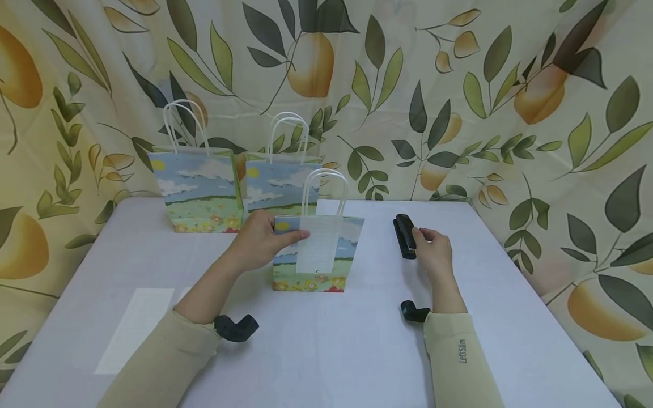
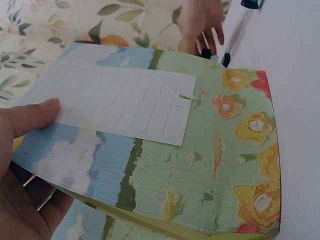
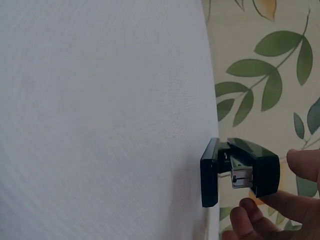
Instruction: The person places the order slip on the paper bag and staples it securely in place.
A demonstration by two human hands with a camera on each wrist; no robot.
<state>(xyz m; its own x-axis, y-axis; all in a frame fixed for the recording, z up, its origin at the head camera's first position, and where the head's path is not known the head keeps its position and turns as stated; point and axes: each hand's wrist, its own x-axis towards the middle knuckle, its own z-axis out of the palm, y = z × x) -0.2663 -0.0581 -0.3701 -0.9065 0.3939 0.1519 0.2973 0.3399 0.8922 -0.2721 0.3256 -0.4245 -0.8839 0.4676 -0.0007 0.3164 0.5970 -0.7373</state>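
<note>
My left hand (image 1: 260, 241) grips the upper left side of a small paper gift bag (image 1: 352, 249) with a painted sky, meadow and flowers. Its thumb presses a white lined paper slip (image 1: 317, 249) flat against the bag's front. A small mark (image 2: 188, 97) shows near the slip's lower end in the left wrist view. Over on the right, my right hand (image 1: 433, 249) is at a black stapler (image 1: 405, 233), fingertips at its side. In the right wrist view the stapler's jaws face the camera, and a gap shows between the thumb and its top arm.
Two similar gift bags, one at the left (image 1: 199, 187) and one beside it (image 1: 280, 184), stand at the table's back. Another white paper sheet (image 1: 135, 328) lies by my left forearm. Behind the white table (image 1: 336, 351) hangs a fruit-and-leaf patterned cloth (image 1: 377, 113).
</note>
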